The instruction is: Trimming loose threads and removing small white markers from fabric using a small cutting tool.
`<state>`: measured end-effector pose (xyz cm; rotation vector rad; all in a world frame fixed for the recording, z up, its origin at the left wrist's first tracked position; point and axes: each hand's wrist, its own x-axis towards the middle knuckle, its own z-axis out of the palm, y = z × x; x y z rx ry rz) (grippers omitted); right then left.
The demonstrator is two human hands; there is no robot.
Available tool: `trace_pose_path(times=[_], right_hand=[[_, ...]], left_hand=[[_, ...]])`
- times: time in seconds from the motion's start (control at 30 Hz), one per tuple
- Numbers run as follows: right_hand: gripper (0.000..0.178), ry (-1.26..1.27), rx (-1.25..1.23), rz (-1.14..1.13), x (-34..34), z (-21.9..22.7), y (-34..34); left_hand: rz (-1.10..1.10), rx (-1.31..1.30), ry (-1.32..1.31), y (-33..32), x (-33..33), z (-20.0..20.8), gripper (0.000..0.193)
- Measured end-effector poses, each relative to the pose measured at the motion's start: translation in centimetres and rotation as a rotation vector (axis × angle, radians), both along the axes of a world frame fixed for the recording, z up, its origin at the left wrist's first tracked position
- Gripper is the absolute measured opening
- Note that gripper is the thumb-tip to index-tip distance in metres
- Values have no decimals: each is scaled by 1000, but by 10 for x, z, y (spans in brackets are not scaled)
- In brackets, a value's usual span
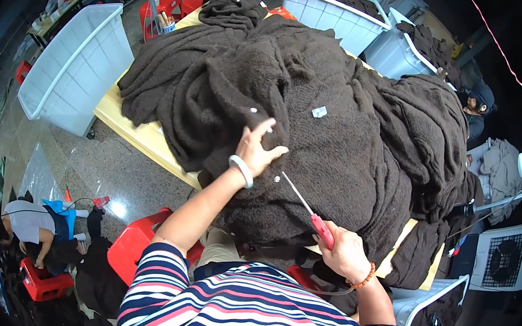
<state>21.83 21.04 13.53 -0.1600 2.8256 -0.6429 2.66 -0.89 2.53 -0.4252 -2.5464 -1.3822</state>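
Dark brown fleecy cloth lies heaped and folded in front of me. My left hand, with a pale bangle at its wrist, rests on the folds, thumb and fingers apart, holding nothing I can see. Small white pieces dot the cloth around it, and a white tag lies farther right. In my right hand, closed around its handle, is a pink-handled tool with a long thin metal rod. The rod points up and left toward my left hand. Beaded band at the right wrist.
A pale table carries the cloth. White bins stand at far left and far right, the right ones holding dark cloth. A red stool is by my left side. Another person sits at the left; one more is at the right.
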Motion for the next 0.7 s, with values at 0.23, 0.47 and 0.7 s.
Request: trace_pose_path(times=[0.23,0.47,0.7], right_hand=[[27,-70,134,63,-16,-1,5],[18,50,36,-7,-67,3,-14],[25,-1,46,42,-71,1,-19]], left_hand=[[21,80,-33,8,11,-36,29],[246,-14,89,-8,8,-20,32],[484,385,-287,-45,-80,-63,73]])
